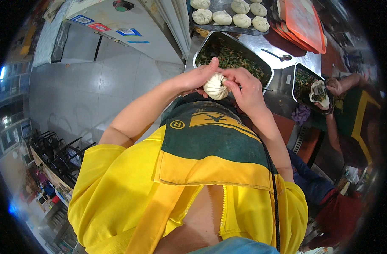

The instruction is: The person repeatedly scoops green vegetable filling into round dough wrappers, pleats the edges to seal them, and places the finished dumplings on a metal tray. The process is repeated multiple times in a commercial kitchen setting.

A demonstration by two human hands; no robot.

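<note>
A pleated dough bun (216,87) rests in my left hand (203,77), whose thumb stands up and whose fingers pass beneath the bun. With thumb and fingertips, my right hand (245,85) pinches the bun's gathered edge, where a small dark opening shows filling. Just beyond my hands is a deep metal pan (270,71) of chopped green filling (241,60). A thin utensil handle (267,89) sticks out past the pan's near right rim; its other end is hidden behind my right hand.
Several pleated buns (242,20) sit on a dark tray (223,29) at the back. Orange trays (303,23) are stacked beside it, near a metal spoon (286,57). At right, a co-worker's hands (334,86) hold a filled wrapper (319,93) over a smaller filling pan (296,81).
</note>
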